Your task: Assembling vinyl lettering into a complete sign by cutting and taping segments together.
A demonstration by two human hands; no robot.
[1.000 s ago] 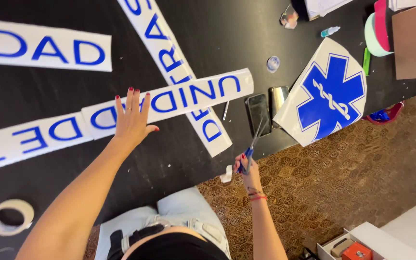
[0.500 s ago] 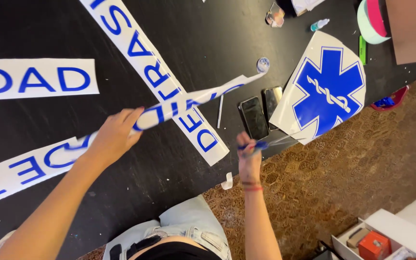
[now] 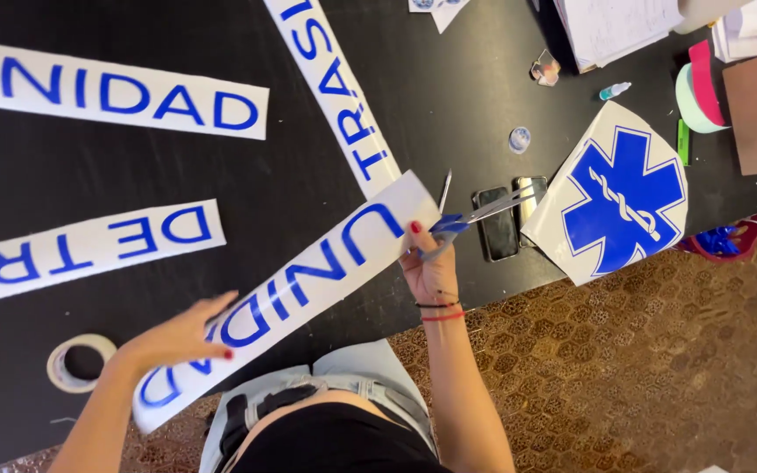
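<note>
Two hands lift a cut strip (image 3: pixel 295 285) over the table's (image 3: pixel 63 166) near edge: L hand (image 3: pixel 181 337) grips its lower end, R hand (image 3: pixel 431 263) pinches its top w/ scissors (image 3: pixel 475 217); trimming step, next needs blade alignment.

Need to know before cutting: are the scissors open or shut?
Open: the blades of the scissors in the right hand spread apart toward the phones.

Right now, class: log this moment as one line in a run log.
left hand: holds white lettered strip | right hand: blue-handled scissors, open, plus strip's end | strip: lifted off black table
</note>
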